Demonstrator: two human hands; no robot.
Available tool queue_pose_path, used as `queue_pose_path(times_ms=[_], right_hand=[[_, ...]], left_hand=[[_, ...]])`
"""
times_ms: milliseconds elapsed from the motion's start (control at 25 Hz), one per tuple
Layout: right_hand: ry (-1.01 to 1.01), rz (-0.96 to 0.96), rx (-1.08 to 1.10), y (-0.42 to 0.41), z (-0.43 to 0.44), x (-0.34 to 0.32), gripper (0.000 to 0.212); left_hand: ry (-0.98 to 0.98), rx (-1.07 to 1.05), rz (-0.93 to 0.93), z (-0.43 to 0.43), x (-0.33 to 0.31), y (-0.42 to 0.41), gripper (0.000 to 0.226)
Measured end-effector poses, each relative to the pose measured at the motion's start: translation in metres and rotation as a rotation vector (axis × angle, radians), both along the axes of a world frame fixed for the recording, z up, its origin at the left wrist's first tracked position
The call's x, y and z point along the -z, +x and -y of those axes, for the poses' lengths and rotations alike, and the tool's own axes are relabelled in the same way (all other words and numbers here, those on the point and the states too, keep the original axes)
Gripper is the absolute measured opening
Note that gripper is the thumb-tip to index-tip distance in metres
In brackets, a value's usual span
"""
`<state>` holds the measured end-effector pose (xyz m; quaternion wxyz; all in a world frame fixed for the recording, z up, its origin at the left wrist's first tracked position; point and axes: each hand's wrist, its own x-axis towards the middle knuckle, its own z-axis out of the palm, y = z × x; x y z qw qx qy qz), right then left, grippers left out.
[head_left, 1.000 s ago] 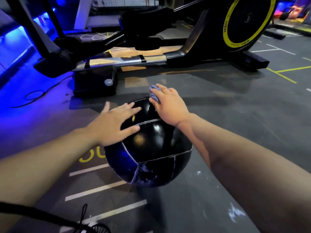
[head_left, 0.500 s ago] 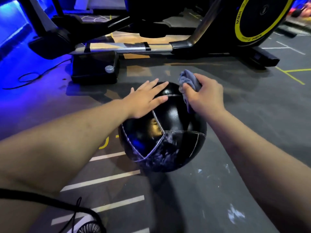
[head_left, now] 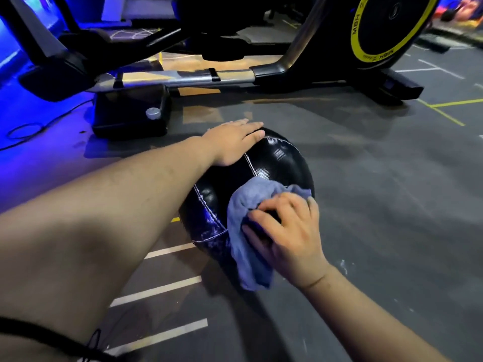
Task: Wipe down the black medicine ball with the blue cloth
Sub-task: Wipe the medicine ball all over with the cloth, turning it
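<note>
The black medicine ball (head_left: 277, 163), glossy with white stitched seams, sits on the grey gym floor in the middle of the view. My left hand (head_left: 232, 142) lies flat on its top far side, fingers straight. My right hand (head_left: 285, 236) grips the bunched blue cloth (head_left: 245, 244) and presses it against the ball's near right side. The cloth hangs down over the ball's lower front and hides that part.
A black exercise machine with a yellow-ringed flywheel (head_left: 386, 30) and a silver rail (head_left: 183, 77) stands just behind the ball. Its black base block (head_left: 130, 116) is at the back left. A cable (head_left: 23, 129) loops on the floor at left. White floor lines (head_left: 156, 291) lie near me.
My right hand has brought the cloth from the ball's far top down to its near right side. My left hand has slid farther over the top of the ball.
</note>
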<state>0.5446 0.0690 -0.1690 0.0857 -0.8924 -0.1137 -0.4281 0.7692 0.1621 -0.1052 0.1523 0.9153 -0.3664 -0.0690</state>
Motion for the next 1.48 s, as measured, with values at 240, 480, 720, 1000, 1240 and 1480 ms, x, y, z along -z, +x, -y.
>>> queue_pose_path(times_ms=[240, 480, 720, 1000, 1240, 1480], right_hand=[[0.156, -0.099, -0.011, 0.035, 0.039, 0.01, 0.024], [0.429, -0.275, 0.085, 0.083, 0.094, -0.034, 0.048], [0.373, -0.449, 0.266, 0.109, 0.108, -0.042, 0.053], [0.45, -0.295, 0.358, 0.163, 0.121, -0.04, 0.059], [-0.14, -0.107, 0.051, 0.1, 0.064, 0.008, 0.045], [0.232, -0.266, 0.197, 0.187, 0.138, -0.051, 0.044]], left_hand=[[-0.459, -0.219, -0.145, 0.021, -0.015, -0.003, 0.045], [-0.53, -0.113, -0.067, -0.016, 0.004, 0.02, 0.034], [-0.36, -0.111, -0.03, 0.003, 0.032, 0.028, 0.044], [-0.422, -0.104, -0.029, 0.038, 0.032, 0.057, 0.043], [-0.532, -0.058, 0.019, 0.047, 0.039, 0.068, 0.052], [-0.546, -0.089, -0.019, 0.056, 0.04, 0.066, 0.047]])
